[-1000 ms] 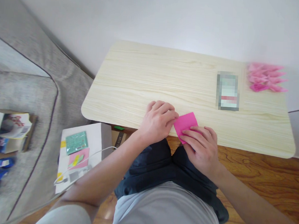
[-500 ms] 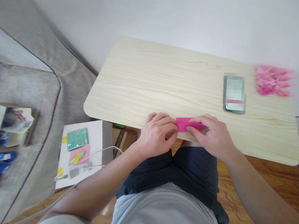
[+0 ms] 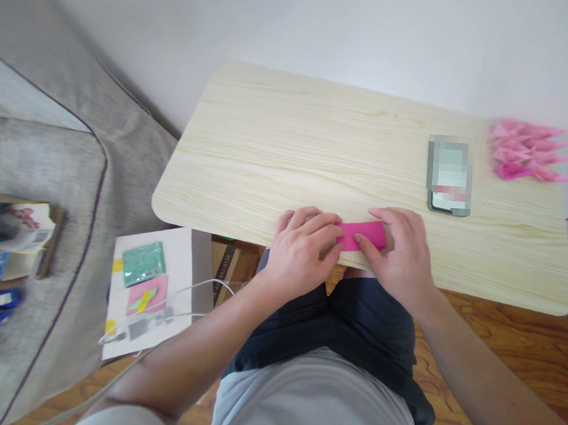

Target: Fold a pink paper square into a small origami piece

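A narrow folded strip of bright pink paper (image 3: 372, 232) lies at the near edge of the pale wood-grain table (image 3: 288, 142). My left hand (image 3: 306, 243) has its fingers and thumb closed over the strip's left end, hiding that end. Over the right part, my right hand (image 3: 401, 252) rests its thumb on the paper. Its index finger stretches out just beyond the strip's far edge, apart from the thumb. The paper's right edge shows between them.
A phone (image 3: 450, 178), its screen blurred, lies right of centre on the table. Several pink folded paper pieces (image 3: 528, 150) sit in rows at the far right. Lower left, a white box (image 3: 180, 251) carries a green packet (image 3: 143, 263), pink paper and a cable. A grey sofa (image 3: 51, 160) stands beyond.
My right hand has opened its grip on the paper, its index finger lifting away and more of the strip showing. My left hand stays on the left end.
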The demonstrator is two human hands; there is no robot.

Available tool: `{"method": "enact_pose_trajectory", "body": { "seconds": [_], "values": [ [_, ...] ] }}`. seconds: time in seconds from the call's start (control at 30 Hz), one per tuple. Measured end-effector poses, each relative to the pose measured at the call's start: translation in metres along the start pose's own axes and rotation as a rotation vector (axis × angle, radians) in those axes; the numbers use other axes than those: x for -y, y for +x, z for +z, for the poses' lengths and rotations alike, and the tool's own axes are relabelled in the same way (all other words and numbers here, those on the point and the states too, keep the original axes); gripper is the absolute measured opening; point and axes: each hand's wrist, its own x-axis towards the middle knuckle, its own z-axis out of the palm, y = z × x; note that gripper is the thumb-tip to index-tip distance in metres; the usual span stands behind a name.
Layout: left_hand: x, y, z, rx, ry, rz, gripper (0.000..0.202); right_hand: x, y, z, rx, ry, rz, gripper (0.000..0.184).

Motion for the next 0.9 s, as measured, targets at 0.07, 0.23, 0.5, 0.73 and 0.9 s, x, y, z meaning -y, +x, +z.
{"method": "enact_pose_trajectory", "body": {
  "seconds": [0.07, 0.23, 0.5, 0.73, 0.9],
  "values": [
    [0.001, -0.002, 0.001, -0.010, 0.009, 0.019, 0.015, 0.003, -0.009, -0.002, -0.090, -0.092, 0.004, 0.035],
    [-0.001, -0.014, 0.004, -0.024, 0.048, 0.041, 0.015, 0.021, -0.042, -0.006, 0.003, -0.086, -0.030, 0.038],
    [0.000, -0.031, 0.010, -0.076, 0.057, 0.150, 0.018, 0.021, -0.057, -0.003, 0.058, -0.099, -0.050, 0.049],
    [0.006, -0.036, 0.016, -0.106, 0.027, 0.173, 0.013, 0.013, -0.056, -0.003, 0.019, -0.076, -0.104, 0.042],
    [0.002, -0.037, 0.016, -0.104, -0.001, 0.127, 0.011, 0.010, -0.050, -0.005, 0.029, -0.009, -0.133, 0.032]
  ]
}}
